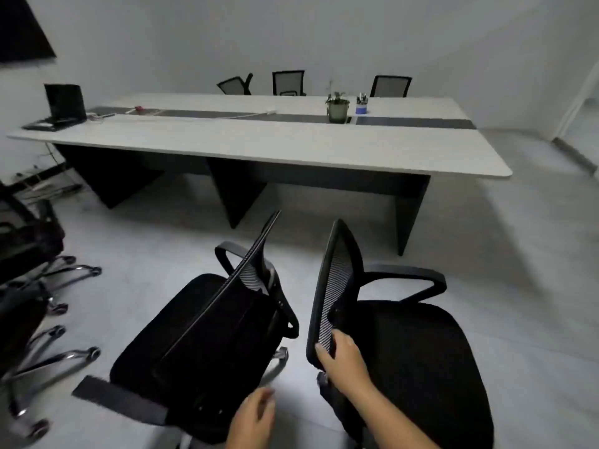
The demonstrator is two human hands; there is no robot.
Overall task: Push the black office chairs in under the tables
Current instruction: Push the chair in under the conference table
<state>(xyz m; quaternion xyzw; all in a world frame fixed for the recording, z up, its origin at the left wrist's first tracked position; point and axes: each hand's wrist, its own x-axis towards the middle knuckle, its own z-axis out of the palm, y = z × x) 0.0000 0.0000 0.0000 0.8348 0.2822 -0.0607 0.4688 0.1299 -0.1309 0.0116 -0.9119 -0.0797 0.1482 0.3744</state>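
Two black mesh-back office chairs stand on the floor just in front of me, short of the long white table (pixel 291 147). My right hand (pixel 343 361) grips the top edge of the right chair's backrest (pixel 337 286). That chair's seat (pixel 418 348) faces right. My left hand (pixel 252 419) hovers with fingers apart beside the rear of the left chair (pixel 201 335), touching nothing that I can see. The left chair's backrest (pixel 249 264) is seen edge-on, leaning toward the table.
More black chairs with chrome bases (pixel 42 286) crowd the left edge. Three chairs (pixel 288 82) stand behind the table. On the table are a potted plant (pixel 337 108), a pen cup (pixel 361 105) and a black device (pixel 63 105). Dark table legs (pixel 236 196) stand beneath.
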